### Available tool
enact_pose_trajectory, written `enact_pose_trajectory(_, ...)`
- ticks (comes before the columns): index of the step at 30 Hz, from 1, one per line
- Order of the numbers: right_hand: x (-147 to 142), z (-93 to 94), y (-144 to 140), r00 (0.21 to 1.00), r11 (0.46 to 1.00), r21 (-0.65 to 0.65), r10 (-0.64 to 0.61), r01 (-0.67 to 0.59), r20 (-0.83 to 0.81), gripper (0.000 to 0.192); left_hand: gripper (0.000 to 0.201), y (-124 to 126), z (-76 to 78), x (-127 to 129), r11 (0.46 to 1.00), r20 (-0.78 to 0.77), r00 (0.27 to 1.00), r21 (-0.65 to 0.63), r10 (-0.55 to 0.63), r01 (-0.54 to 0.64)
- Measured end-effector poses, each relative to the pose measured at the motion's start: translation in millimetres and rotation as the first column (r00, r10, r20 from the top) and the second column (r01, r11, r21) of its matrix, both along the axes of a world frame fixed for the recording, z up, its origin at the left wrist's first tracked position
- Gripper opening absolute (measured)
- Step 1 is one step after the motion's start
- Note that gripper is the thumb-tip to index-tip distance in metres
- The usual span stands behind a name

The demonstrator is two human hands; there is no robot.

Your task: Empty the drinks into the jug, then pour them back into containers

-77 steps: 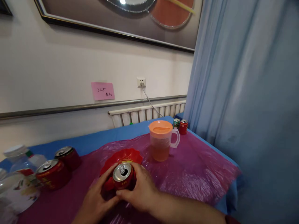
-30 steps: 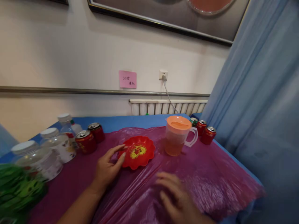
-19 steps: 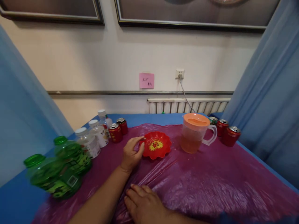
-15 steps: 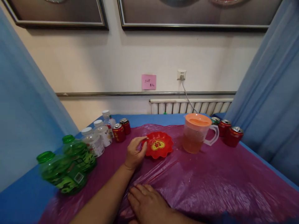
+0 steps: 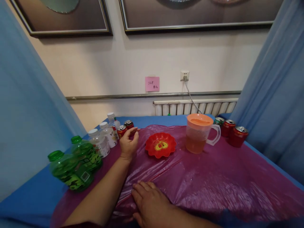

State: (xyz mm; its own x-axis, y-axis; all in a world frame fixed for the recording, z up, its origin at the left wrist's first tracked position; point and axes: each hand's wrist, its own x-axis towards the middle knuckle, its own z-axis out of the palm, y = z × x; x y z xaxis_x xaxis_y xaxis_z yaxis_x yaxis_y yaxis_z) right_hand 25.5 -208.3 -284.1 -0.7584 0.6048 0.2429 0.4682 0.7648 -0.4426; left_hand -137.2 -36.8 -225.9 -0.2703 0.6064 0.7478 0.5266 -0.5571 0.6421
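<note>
- Resting flat nearest the camera, the right hand (image 5: 152,204) lies palm down on the purple plastic sheet (image 5: 213,177), its grip spread and holding nothing.
- Left of that hand and a little farther off, two green bottles (image 5: 76,161) stand close together near the surface's (image 5: 23,202) blue edge.
- Farther out, the left hand (image 5: 128,142) reaches forward with its forearm crossing the sheet; its grip is loosely spread, fingers (image 5: 135,132) curled towards the two red cans (image 5: 124,129) just ahead of it.
- Whether the fingertips touch the nearer can, I cannot tell; nothing is pinched.
- Left of the left hand stand three clear bottles with white caps (image 5: 104,134), in a row just beside the red cans.
- Right of the left hand, near but apart from it, the red scalloped dish (image 5: 161,145) sits on the sheet.
- Farther right of the dish stands the pitcher with an orange lid (image 5: 199,133), upright, with amber liquid in its lower part.
- Beyond the pitcher, well apart from both hands, more cans (image 5: 231,131) cluster by the blue curtain (image 5: 273,95).
- Farthest back, a pink note (image 5: 152,84) hangs on the wall above a radiator (image 5: 194,107).
</note>
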Motion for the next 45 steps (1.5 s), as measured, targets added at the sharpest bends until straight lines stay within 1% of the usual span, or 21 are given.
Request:
enact_pose_trajectory(8,0,0.4,-2,1.0,1.0,-0.02,0.005,-0.005,-0.007,0.061,0.031,15,12.6,-1,0.995,0.176,0.982,-0.056,-0.067,0.078)
enact_pose_trajectory(14,0,-1.9,-3,1.0,0.999,-0.045,-0.003,0.003,0.0,0.063,0.033,20,26.7,-7,0.992,0.29,0.954,-0.073,-0.075,0.1)
enact_pose_trajectory(22,1,0.7,-4,1.0,0.996,-0.088,-0.008,0.009,0.01,0.064,0.032,22,50.9,-12,0.986,0.323,0.944,-0.123,-0.064,0.109)
enact_pose_trajectory(25,2,0.4,-5,1.0,0.994,-0.106,-0.016,0.016,0.0,0.066,0.032,22,55.6,-18,0.983,0.296,0.954,-0.159,-0.038,0.089)
enact_pose_trajectory(27,1,-1.3,-6,1.0,0.994,-0.111,-0.017,0.016,-0.007,0.067,0.031,22,53.3,-23,0.981,0.265,0.964,-0.186,-0.012,0.063)
enact_pose_trajectory(30,0,-5.1,-6,1.0,0.993,-0.113,-0.02,0.019,-0.01,0.068,0.031,20,39.5,-31,0.973,0.198,0.979,-0.229,0.056,-0.01)
enact_pose_trajectory(33,2,-6.9,-6,0.999,0.993,-0.114,0.007,-0.01,-0.031,0.077,0.036,16,19.3,-41,0.951,0.112,0.976,-0.271,0.184,-0.149)
enact_pose_trajectory(35,7,-5.8,-6,0.997,0.993,-0.106,0.055,-0.061,-0.056,0.084,0.041,13,7.8,-49,0.921,0.046,0.957,-0.29,0.285,-0.26)
enact_pose_trajectory(37,11,-3.4,-5,0.99,0.989,-0.087,0.117,-0.123,-0.075,0.086,0.045,12,0.2,-58,0.885,-0.023,0.93,-0.3,0.367,-0.356)
enact_pose_trajectory(40,18,-0.3,-1,0.981,0.982,-0.046,0.181,-0.184,-0.067,0.073,0.049,15,-4.7,-68,0.839,-0.121,0.895,-0.315,0.429,-0.445)
enact_pose_trajectory(43,23,-0.7,6,0.976,0.976,-0.007,0.216,-0.216,-0.028,0.056,0.054,24,-6.5,-74,0.809,-0.202,0.874,-0.333,0.441,-0.485)
enact_pose_trajectory(45,27,-4.2,10,0.974,0.974,0.0,0.225,-0.225,-0.003,0.047,0.057,32,-7.7,-74,0.796,-0.245,0.865,-0.341,0.438,-0.5)
